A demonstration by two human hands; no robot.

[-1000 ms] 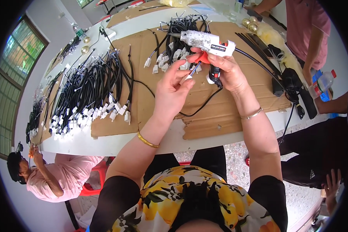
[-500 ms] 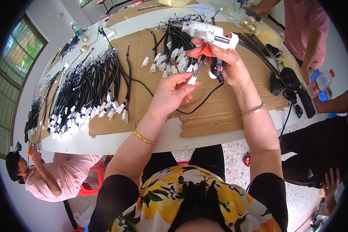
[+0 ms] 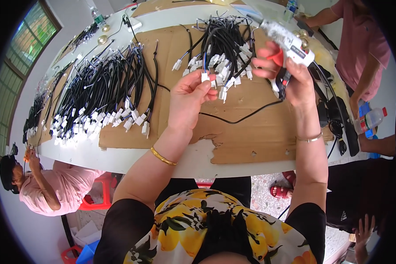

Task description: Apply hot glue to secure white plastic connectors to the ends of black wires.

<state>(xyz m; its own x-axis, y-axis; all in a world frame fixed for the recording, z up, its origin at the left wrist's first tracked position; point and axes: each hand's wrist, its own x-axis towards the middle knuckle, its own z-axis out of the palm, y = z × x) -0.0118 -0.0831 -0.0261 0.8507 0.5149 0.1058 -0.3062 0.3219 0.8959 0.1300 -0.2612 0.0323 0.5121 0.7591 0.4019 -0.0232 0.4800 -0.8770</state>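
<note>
My left hand (image 3: 187, 99) is closed in a pinch on a white plug connector (image 3: 204, 77) at the end of a black cable with thin blue wire. My right hand (image 3: 300, 86) is wrapped around a hot glue gun (image 3: 282, 37) with a white body and red trigger; some fingers stick out past the trigger, slightly blurred. The gun's nozzle points up and left, apart from the connector. Behind my left hand lies a bundle of black cables (image 3: 222, 37) with white connectors. A larger pile of such cables (image 3: 105, 83) spreads to its left.
Flattened cardboard (image 3: 251, 136) covers much of the white table (image 3: 180, 165). A black cord (image 3: 237, 121) crosses it below the gun. A power strip (image 3: 348, 132) and clear bottle (image 3: 370, 121) are at right. Co-workers stand at right; another person (image 3: 59, 189) sits at left.
My right hand has carried the glue gun right, away from the connector. My left hand keeps its pinch on the connector. The whole view has shifted slightly.
</note>
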